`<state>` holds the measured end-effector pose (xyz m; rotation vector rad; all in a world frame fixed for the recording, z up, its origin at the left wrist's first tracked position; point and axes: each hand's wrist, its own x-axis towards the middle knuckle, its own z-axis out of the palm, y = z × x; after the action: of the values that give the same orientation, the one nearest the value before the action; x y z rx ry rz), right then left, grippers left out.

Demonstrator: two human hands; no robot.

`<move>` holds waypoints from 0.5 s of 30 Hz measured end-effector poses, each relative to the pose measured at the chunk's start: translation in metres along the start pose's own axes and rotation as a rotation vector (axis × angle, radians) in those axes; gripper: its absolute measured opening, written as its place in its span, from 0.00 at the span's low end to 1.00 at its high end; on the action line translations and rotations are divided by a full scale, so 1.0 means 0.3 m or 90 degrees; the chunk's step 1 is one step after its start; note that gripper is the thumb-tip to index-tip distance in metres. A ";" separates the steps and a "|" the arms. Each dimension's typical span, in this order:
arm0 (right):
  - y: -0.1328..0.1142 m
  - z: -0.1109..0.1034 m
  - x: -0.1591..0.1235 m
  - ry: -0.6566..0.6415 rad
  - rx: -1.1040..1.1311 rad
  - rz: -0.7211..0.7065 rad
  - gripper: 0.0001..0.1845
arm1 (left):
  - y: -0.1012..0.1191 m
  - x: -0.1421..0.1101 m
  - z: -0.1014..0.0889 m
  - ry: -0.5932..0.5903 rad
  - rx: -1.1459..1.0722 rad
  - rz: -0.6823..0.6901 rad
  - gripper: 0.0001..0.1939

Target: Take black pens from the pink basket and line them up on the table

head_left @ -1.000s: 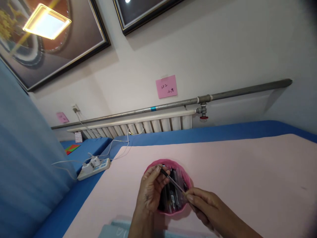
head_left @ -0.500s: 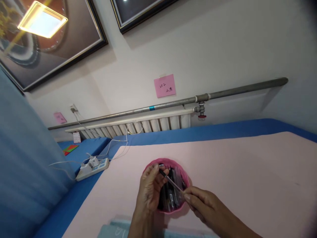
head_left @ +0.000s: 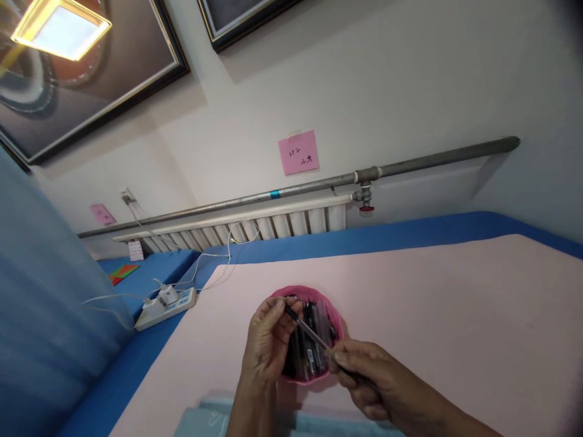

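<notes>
A pink bowl (head_left: pixel 334 315) full of several dark pens sits on the pale pink sheet (head_left: pixel 432 315), near its front edge. Over the bowl I hold one thin pen (head_left: pixel 306 331) slantwise. My left hand (head_left: pixel 266 349) pinches its black upper end with curled fingers. My right hand (head_left: pixel 364 376) pinches the lower end, fingers closed round it. Both hands hover just above the bowl's contents and hide its near rim in part.
A white power strip (head_left: pixel 166 303) with plugs and cables lies on the blue cover at the left. Behind runs a white radiator (head_left: pixel 255 227) under a grey pipe with a red valve. A blue curtain (head_left: pixel 40 315) hangs at the left. A pale blue object shows at the bottom edge.
The view has shifted a little; both hands keep the same pen over the bowl, with my right hand closing more tightly round its lower end.
</notes>
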<state>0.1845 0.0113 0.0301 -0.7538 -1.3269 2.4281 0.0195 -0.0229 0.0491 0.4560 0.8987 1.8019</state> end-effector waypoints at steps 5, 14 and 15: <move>-0.020 -0.023 0.013 0.085 -0.017 -0.051 0.16 | 0.043 0.019 -0.059 0.096 0.203 0.079 0.18; -0.063 -0.091 0.017 0.261 -0.057 -0.101 0.13 | 0.055 0.053 -0.187 0.133 0.662 0.138 0.03; -0.064 -0.093 0.017 0.267 -0.062 -0.103 0.12 | 0.049 0.054 -0.186 0.125 0.682 0.143 0.03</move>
<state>0.1958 0.0436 0.0323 -1.0654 -1.2827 1.9535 -0.0333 -0.0314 0.0224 1.0807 2.0031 1.4306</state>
